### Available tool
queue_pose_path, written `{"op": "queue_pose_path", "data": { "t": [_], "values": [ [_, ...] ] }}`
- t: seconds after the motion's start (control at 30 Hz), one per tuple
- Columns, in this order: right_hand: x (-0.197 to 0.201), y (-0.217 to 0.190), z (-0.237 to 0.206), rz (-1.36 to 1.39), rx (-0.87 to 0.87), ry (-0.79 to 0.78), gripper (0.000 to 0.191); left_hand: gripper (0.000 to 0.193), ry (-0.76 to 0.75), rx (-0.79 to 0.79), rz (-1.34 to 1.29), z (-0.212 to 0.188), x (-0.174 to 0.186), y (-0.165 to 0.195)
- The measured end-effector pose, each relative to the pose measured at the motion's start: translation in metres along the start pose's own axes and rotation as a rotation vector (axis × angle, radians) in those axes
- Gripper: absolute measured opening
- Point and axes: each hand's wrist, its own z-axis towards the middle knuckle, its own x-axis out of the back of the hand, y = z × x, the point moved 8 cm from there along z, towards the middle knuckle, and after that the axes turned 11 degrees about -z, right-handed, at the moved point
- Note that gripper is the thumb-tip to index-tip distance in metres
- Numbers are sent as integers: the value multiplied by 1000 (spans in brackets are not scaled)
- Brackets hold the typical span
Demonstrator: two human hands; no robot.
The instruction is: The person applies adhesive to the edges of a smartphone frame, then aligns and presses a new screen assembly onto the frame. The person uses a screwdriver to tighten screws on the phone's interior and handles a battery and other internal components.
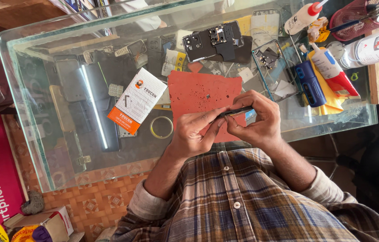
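At centre frame, over the red mat (203, 92) on the glass table (41, 148), both the left hand (192, 130) and right hand (257, 117) pinch a thin dark phone (234, 111) edge-on, seemingly prying its seam, which likely needs steady, gentle fingertip pressure.

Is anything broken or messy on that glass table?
Yes. A phone lies opened up on the glass table, its back off and insides showing. The red mat has ragged edges and dark specks. Both hands, left hand and right hand, pinch a thin dark part.
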Motion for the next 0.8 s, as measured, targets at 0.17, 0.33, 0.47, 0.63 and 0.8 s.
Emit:
{"op": "queue_pose_path", "data": {
  "t": [0.17, 0.33, 0.47, 0.63, 0.8],
  "values": [
    [3, -1, 3, 74, 14, -69, 30, 28, 55, -12, 8, 1, 0, 0],
    [3, -6, 5, 44, 38, -54, 29, 24, 89, 14, 18, -2, 2, -5],
    [4, -7, 6, 25, 41, -71, 28, 24, 109, 61, 7, -3, 0, -12],
    [6, 7, 1, 86, -10, -81, 25, 44, 56, 88, -97, 0, 0, -18],
    [-3, 63, -18, 494, -393, 58, 27, 114, 25, 101, -181, 0, 6, -27]
  ]
}}
